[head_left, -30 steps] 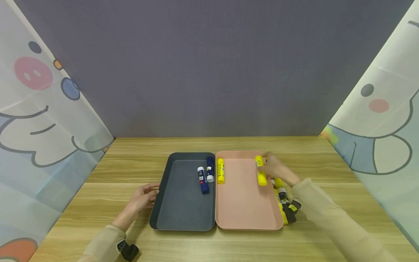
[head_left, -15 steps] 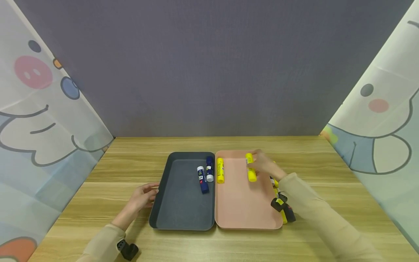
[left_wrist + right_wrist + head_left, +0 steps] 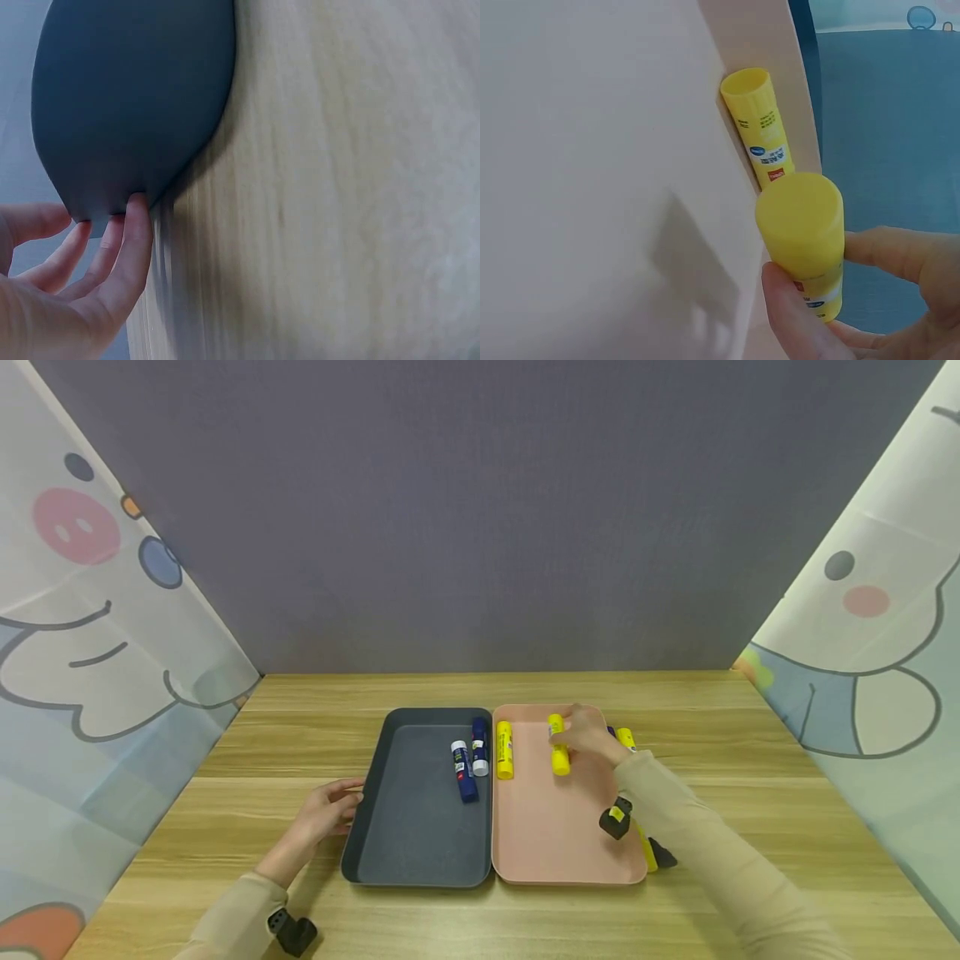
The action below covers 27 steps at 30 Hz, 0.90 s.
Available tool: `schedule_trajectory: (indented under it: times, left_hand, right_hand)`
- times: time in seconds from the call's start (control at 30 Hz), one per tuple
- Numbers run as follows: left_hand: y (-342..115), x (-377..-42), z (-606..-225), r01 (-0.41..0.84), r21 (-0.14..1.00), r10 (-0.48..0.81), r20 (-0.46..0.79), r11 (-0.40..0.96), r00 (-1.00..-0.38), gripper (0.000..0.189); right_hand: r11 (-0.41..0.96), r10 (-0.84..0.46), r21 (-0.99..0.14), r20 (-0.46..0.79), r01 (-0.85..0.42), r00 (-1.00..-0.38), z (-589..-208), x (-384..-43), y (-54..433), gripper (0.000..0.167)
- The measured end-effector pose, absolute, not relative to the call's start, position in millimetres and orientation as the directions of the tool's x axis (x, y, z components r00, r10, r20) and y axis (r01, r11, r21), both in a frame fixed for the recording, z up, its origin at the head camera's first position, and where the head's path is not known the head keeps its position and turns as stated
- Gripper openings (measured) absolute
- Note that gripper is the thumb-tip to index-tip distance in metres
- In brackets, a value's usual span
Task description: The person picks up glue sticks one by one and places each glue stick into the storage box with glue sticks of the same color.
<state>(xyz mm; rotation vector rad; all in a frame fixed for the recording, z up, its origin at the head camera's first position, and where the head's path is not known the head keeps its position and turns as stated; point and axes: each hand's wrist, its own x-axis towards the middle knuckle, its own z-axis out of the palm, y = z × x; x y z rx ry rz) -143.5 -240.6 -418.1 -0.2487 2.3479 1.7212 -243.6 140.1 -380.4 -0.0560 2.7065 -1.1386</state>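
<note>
In the head view my right hand [image 3: 592,737] pinches a yellow glue stick [image 3: 559,762] between thumb and fingers, over the pink tray [image 3: 566,852]. Another yellow glue stick [image 3: 505,750] lies along that tray's left wall. The right wrist view shows the held glue stick [image 3: 801,221] end-on, its shadow falling on the tray floor. My left hand [image 3: 324,812] is at the left side of the dark grey tray [image 3: 423,852]. Its fingertips touch the tray's outer wall [image 3: 135,97] in the left wrist view, the thumb close to the rim.
Two dark blue glue sticks, one slanted [image 3: 465,772] and one near the wall [image 3: 480,747], lie in the grey tray. Right of the pink tray, more glue sticks, including a yellow one [image 3: 626,738], are partly hidden by my right arm. A dark panel [image 3: 480,527] stands behind the wooden table [image 3: 315,710].
My right hand has carried the yellow glue stick leftward from the pink tray's right edge, toward the other yellow one. My left hand has stayed at the grey tray.
</note>
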Motion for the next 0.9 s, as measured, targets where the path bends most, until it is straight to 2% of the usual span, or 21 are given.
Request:
schedule_trajectory:
  times: [0.13, 0.37, 0.5, 0.67, 0.9]
  left_hand:
    - [-241.5, -144.3, -419.4, -0.262, 0.917, -0.001, -0.275, 0.302, -0.962, 0.039]
    - [-242.1, -144.6, -418.6, -0.263, 0.919, 0.004, -0.276, 0.293, -0.961, 0.039]
    - [-244.7, -144.3, -420.0, -0.235, 0.928, 0.032, -0.254, 0.289, -0.967, 0.042]
    - [-247.1, -143.3, -420.7, -0.188, 0.947, 0.08, -0.215, 0.259, -0.973, 0.043]
    - [-242.4, -144.9, -418.3, -0.255, 0.921, 0.01, -0.27, 0.295, -0.963, 0.04]
  right_hand:
    - [0.671, -0.112, -0.735, -0.232, 0.099, -0.966, -383.9, -244.6, 137.3, 0.056]
    - [0.743, -0.119, -0.666, -0.233, 0.07, -0.965, -387.3, -247.5, 132.6, 0.056]
    - [0.698, -0.161, -0.708, -0.304, 0.109, -0.939, -389.0, -247.8, 130.4, 0.06]
    - [0.731, -0.146, -0.675, -0.298, 0.1, -0.943, -391.5, -247.3, 126.7, 0.06]
    - [0.711, -0.157, -0.697, -0.29, 0.095, -0.944, -394.2, -247.9, 122.1, 0.061]
